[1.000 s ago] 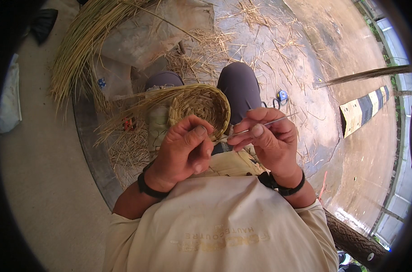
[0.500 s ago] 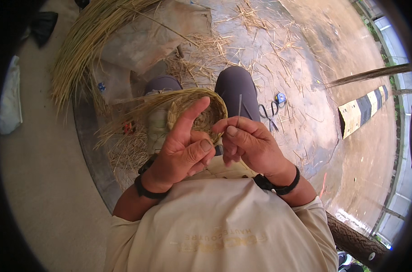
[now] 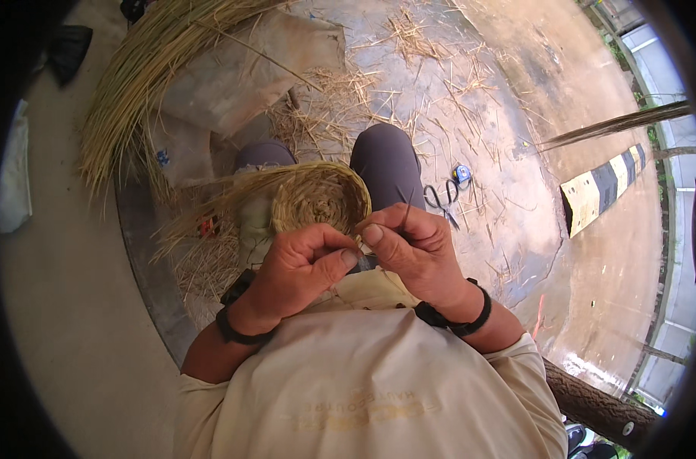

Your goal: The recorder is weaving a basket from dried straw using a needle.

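A round coiled straw basket (image 3: pixel 361 189) sits at my lap, its open top facing up and its bottom showing. Long loose straw stalks (image 3: pixel 229 190) stick out to the left from its rim. Just in front of the basket, my left hand (image 3: pixel 298 269) is closed in a pinch, its fingertips close to those of the other hand. What lies between its finger and thumb is too small to make out. My right hand (image 3: pixel 424 256) pinches a thin, dark, narrow strip (image 3: pixel 406 200), which pokes up above the fingers beside my right knee (image 3: pixel 386 157).
A big straw bundle (image 3: pixel 130 99) lies far left beside a cloudy plastic sheet (image 3: pixel 241 76). Black-handled scissors (image 3: pixel 443 200) and a blue tape measure (image 3: pixel 461 174) are right of my knee. Straw scraps (image 3: pixel 420 42) litter the floor. A striped block (image 3: pixel 604 187) stands at right.
My left index finger, raised and pointing before, has bent down into a pinch beside my right fingertips. The strip in my right hand shows less of its length and looks darker.
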### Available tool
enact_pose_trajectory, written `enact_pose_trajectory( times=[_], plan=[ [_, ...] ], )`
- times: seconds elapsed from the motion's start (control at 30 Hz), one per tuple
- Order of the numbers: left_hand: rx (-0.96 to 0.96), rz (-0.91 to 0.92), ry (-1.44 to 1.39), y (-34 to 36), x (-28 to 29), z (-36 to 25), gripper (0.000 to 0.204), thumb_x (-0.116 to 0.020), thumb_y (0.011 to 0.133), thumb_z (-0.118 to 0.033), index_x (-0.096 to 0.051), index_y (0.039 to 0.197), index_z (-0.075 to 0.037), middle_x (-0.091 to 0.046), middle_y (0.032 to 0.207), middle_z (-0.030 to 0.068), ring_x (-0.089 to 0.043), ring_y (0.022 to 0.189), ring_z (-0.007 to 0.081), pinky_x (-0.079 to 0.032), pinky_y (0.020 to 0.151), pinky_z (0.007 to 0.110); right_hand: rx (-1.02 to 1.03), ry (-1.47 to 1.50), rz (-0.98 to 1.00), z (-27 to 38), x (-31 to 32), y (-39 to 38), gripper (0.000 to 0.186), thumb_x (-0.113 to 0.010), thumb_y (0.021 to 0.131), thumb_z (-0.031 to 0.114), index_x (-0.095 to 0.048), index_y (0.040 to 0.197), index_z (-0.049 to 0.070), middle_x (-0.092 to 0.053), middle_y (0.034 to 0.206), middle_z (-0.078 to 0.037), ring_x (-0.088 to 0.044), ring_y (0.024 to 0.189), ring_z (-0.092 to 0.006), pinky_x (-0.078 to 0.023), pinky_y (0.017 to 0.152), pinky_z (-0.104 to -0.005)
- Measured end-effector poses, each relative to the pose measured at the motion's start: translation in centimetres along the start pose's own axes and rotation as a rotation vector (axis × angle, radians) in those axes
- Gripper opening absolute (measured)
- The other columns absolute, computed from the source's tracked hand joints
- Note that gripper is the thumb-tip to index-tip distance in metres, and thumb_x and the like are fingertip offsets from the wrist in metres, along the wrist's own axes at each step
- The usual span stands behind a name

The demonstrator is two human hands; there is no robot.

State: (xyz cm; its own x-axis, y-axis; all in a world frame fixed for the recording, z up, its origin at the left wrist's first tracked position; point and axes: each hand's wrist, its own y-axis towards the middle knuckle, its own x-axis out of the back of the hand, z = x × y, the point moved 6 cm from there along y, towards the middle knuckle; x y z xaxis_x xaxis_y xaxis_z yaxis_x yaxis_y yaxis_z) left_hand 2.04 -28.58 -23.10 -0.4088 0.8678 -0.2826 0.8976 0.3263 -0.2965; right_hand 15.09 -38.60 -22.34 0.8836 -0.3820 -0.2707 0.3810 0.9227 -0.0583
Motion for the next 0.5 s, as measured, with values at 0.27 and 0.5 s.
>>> enact_pose_trajectory(
  times=[0.27,0.5],
  plan=[
    [0.019,-0.106,-0.350,1.0,1.2,-1.0,0.003,-0.064,0.094,-0.004,-0.061,0.093,-0.005,-0.058,0.066,-0.0011,-0.050,0.053,0.0042,-0.039,0.047,0.022,-0.002,-0.105,-0.105,-0.1,3.0,0.3,0.048,-0.041,0.113,0.035,-0.069,0.113,-0.004,-0.062,0.081,-0.002,-0.058,0.067,-0.0108,-0.054,0.075,-0.0255],
    [-0.030,-0.173,-0.350,1.1,0.8,-2.0,0.005,-0.063,0.092,-0.003,-0.059,0.092,-0.006,-0.057,0.064,0.0013,-0.050,0.051,0.0073,-0.042,0.048,0.025,0.000,0.378,-0.156,0.8,5.2,-2.2,0.035,-0.049,0.109,0.018,-0.056,0.134,-0.005,-0.069,0.115,-0.017,-0.073,0.106,-0.0321,-0.064,0.086,-0.0422]
  ],
)
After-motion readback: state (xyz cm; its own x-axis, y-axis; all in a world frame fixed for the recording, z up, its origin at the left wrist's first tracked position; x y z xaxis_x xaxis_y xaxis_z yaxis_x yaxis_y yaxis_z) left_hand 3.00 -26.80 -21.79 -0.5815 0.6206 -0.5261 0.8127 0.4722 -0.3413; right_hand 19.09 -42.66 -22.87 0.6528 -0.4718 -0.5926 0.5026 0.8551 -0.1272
